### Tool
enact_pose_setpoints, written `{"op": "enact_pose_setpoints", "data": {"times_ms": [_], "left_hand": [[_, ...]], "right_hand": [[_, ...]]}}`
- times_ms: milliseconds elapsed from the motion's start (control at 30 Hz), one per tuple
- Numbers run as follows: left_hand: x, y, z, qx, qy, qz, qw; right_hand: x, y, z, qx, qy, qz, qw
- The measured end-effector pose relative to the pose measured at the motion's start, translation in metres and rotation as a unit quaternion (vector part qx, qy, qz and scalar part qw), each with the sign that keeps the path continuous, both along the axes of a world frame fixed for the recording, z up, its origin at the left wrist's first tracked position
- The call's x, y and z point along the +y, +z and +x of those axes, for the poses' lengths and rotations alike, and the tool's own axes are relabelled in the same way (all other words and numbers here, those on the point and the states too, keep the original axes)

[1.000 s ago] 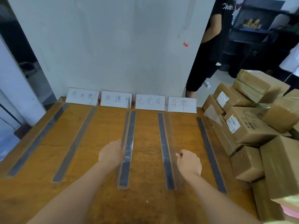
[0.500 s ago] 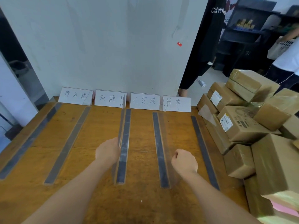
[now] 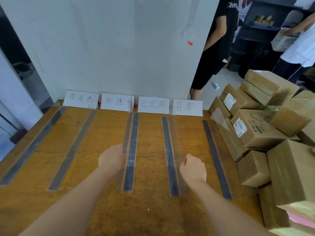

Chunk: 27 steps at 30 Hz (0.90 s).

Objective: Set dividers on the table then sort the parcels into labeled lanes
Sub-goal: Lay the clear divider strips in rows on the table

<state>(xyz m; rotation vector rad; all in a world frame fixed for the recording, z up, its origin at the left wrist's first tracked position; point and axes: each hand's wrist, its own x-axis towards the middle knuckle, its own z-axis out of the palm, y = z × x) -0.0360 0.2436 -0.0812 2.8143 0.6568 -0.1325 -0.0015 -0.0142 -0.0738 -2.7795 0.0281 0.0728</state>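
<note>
Several clear plastic dividers with dark base strips lie lengthwise on the wooden table (image 3: 150, 218). My left hand (image 3: 112, 159) grips the upright clear wall of the middle divider (image 3: 132, 150), fingers hidden behind it. My right hand (image 3: 192, 169) is curled in a fist against the clear wall of the divider to its right (image 3: 167, 150). Four white label cards (image 3: 153, 104) with handwritten characters stand along the far edge. Brown taped parcels (image 3: 259, 130) are heaped at the table's right side.
A grey panel (image 3: 119, 48) rises right behind the labels. One person in black (image 3: 214, 53) stands behind the table at the right, another in white (image 3: 300, 51) holds a basket farther right. Two more dividers (image 3: 73, 150) lie to the left, one (image 3: 215, 155) beside the parcels.
Both hands stay on the same two dividers with almost no movement. The view has shifted slightly, and the person in white has come into sight at the right.
</note>
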Motion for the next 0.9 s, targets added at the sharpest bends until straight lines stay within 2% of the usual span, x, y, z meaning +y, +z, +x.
{"op": "enact_pose_setpoints", "data": {"times_ms": [900], "left_hand": [[0.007,-0.003,0.0,-0.004,-0.01,0.018,1.0]], "right_hand": [[0.009,0.001,0.002,-0.008,0.002,-0.037,0.999]]}}
